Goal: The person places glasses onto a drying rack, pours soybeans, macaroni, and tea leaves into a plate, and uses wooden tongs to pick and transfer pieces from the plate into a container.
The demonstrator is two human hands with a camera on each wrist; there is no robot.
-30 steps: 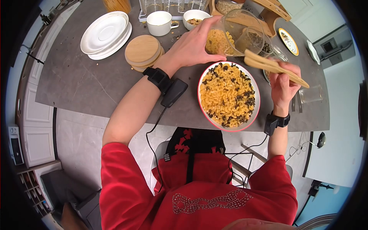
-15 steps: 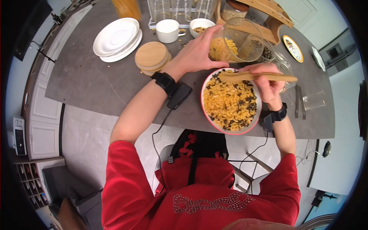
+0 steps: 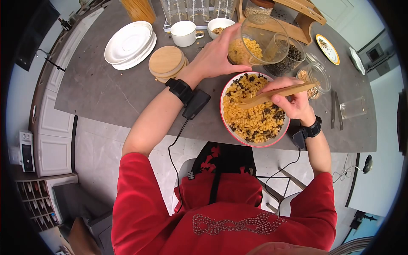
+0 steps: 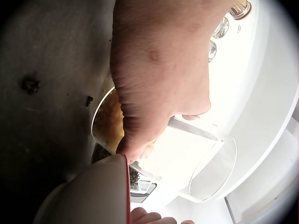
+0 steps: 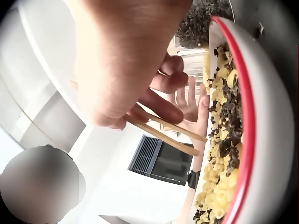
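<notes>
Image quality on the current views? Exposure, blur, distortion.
Head: fisheye bends the tabletop, corners black. Left wrist: glare washes out the right side, tabletop murky at left. Right wrist: right hand looks soft, bright background, round blurred patch lower left.

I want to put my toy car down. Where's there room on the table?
The biggest mostly bare bit of table is between the white plates, wooden discs and front edge. A smaller bit lies between the yellow-rimmed plate and clear glass. Behind the pasta bowl it's crowded: jars, cup.
</notes>
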